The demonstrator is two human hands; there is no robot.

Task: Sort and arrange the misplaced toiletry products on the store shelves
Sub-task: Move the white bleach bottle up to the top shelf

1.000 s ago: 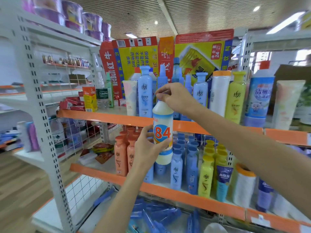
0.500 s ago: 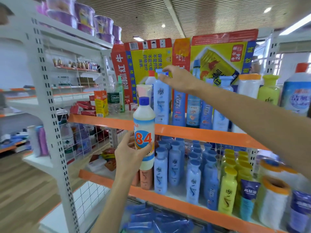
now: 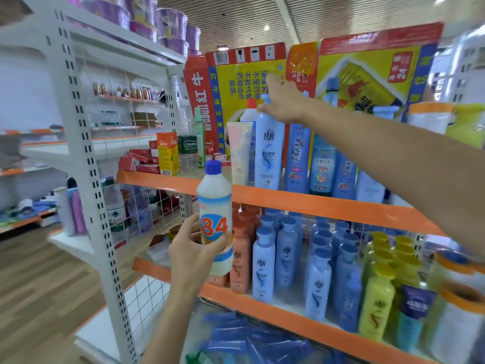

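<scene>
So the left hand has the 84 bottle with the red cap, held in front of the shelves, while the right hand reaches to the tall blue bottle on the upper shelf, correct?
Not quite: the cap is blue, not red. The head view shows the left hand holding the 84 bottle in front of the shelves, while the right hand reaches to the top of the tall blue bottle on the upper shelf.

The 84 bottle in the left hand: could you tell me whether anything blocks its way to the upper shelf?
Yes. The front of the upper shelf is lined with a pale tube and blue bottles. The right hand rests on one bottle's cap.
</scene>
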